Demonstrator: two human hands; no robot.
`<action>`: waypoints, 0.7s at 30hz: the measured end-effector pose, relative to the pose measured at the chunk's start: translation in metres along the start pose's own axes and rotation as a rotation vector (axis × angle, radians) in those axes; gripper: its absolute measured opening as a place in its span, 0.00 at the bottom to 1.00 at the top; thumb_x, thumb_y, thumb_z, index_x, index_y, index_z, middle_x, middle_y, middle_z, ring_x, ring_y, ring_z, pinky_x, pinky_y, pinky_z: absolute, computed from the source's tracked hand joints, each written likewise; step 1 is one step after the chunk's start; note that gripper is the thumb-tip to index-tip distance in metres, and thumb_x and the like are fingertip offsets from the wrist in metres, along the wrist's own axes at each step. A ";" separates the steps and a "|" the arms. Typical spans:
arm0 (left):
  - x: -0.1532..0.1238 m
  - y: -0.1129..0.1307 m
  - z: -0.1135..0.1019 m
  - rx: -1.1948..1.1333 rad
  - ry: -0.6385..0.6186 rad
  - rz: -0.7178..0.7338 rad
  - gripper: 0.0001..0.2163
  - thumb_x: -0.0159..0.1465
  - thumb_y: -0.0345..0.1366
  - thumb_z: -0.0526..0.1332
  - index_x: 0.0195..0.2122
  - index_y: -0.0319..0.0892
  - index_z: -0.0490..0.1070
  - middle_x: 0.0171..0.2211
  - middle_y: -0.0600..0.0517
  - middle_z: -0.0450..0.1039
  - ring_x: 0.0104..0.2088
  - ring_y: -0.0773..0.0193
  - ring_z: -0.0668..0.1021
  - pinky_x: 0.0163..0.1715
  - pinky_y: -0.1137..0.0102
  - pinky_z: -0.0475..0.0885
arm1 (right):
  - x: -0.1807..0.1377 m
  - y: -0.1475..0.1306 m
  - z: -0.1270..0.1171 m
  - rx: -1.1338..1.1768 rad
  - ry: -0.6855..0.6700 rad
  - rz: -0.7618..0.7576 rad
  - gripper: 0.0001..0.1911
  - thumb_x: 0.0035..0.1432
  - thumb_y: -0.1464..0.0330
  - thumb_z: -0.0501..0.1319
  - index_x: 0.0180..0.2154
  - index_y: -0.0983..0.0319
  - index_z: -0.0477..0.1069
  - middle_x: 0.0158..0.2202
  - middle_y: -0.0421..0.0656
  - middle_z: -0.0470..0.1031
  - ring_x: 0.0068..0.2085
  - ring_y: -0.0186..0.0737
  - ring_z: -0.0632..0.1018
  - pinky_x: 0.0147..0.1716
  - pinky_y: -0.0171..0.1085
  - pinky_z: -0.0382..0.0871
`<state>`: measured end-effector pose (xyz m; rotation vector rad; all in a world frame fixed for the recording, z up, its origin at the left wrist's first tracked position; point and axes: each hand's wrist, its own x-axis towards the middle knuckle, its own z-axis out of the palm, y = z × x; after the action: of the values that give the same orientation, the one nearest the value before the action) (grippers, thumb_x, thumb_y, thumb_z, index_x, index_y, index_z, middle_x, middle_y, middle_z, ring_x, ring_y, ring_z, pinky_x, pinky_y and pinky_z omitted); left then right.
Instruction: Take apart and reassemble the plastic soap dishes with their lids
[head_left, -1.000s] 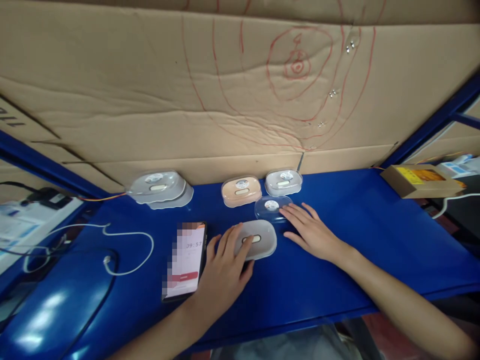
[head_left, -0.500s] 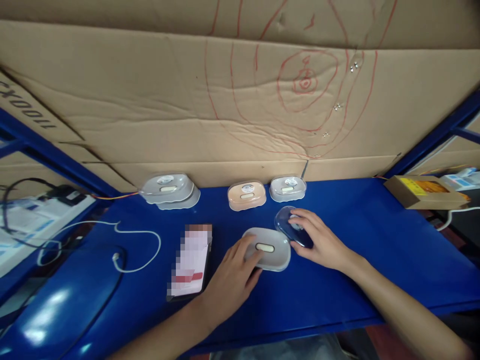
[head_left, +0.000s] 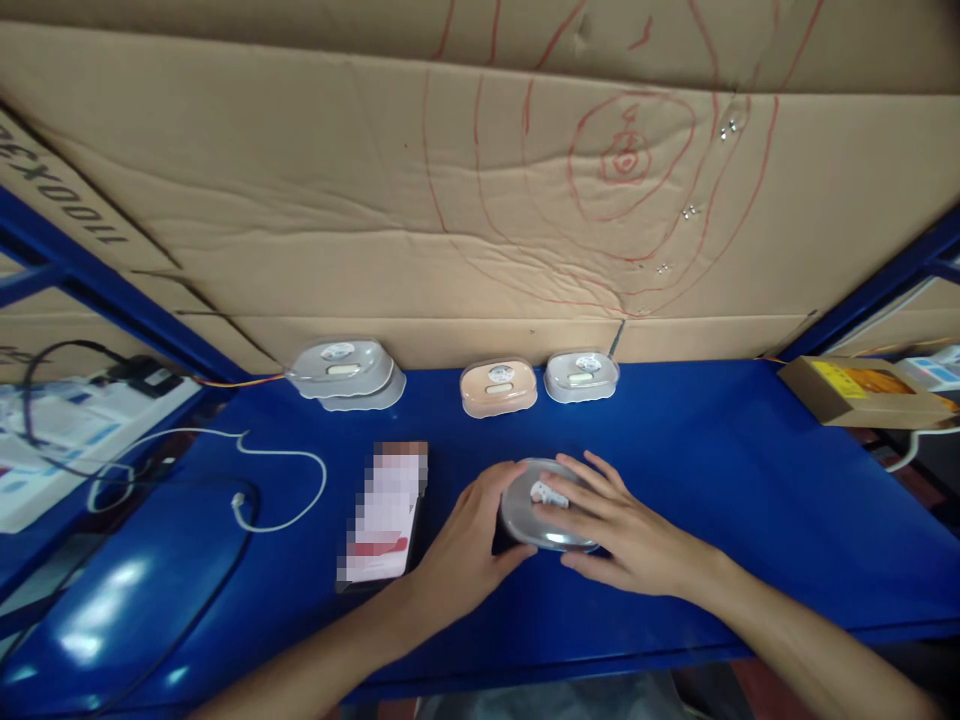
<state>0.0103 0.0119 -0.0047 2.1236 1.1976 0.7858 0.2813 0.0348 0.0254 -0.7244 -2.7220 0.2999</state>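
In front of me on the blue table stands a grey oval box, now under its clear lid (head_left: 529,515) with a white sticker. The box itself is mostly hidden by the lid and my fingers. My left hand (head_left: 484,525) wraps around its left side, thumb at the front edge. From the right, my right hand (head_left: 615,520) grips the lid, fingers laid across the top and thumb at the near side.
A phone (head_left: 386,515) lies left of my left hand. Behind stand similar lidded boxes: stacked grey ones (head_left: 345,375), a peach one (head_left: 499,390) and another grey one (head_left: 581,377). A white cable (head_left: 322,480) curls at left; a cardboard box (head_left: 862,390) sits at right.
My right hand has brought the clear lid leftward from beside the grey box onto its top. My left hand has shifted from the box's inside to its outer left side.
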 end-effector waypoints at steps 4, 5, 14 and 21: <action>0.000 0.004 0.000 -0.508 0.010 -0.143 0.37 0.64 0.35 0.71 0.69 0.55 0.51 0.71 0.41 0.59 0.67 0.49 0.71 0.64 0.50 0.71 | -0.002 -0.001 0.000 0.015 0.015 0.014 0.35 0.70 0.63 0.64 0.73 0.56 0.56 0.77 0.51 0.50 0.78 0.57 0.47 0.69 0.62 0.60; 0.001 0.005 -0.002 -0.646 0.005 -0.194 0.39 0.62 0.36 0.72 0.69 0.56 0.51 0.71 0.41 0.58 0.66 0.49 0.73 0.61 0.51 0.74 | -0.001 -0.001 0.001 0.012 0.027 0.017 0.36 0.69 0.63 0.65 0.73 0.57 0.56 0.77 0.52 0.49 0.77 0.58 0.48 0.69 0.62 0.62; 0.012 0.025 -0.019 -1.038 -0.011 -0.516 0.33 0.63 0.45 0.72 0.67 0.47 0.64 0.60 0.42 0.76 0.61 0.47 0.77 0.60 0.54 0.72 | -0.004 -0.002 0.009 0.006 0.155 -0.011 0.46 0.64 0.56 0.70 0.74 0.49 0.50 0.79 0.53 0.42 0.76 0.67 0.50 0.69 0.74 0.49; 0.001 0.024 -0.021 -0.836 0.026 -0.089 0.25 0.64 0.39 0.74 0.59 0.54 0.67 0.62 0.46 0.72 0.63 0.46 0.76 0.56 0.53 0.76 | -0.004 0.007 0.001 0.579 0.383 0.289 0.46 0.63 0.54 0.70 0.72 0.54 0.48 0.66 0.57 0.68 0.63 0.54 0.76 0.58 0.51 0.76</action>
<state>0.0083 0.0063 0.0267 1.3642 0.7621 1.0425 0.2876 0.0385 0.0217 -0.8817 -2.0176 0.8693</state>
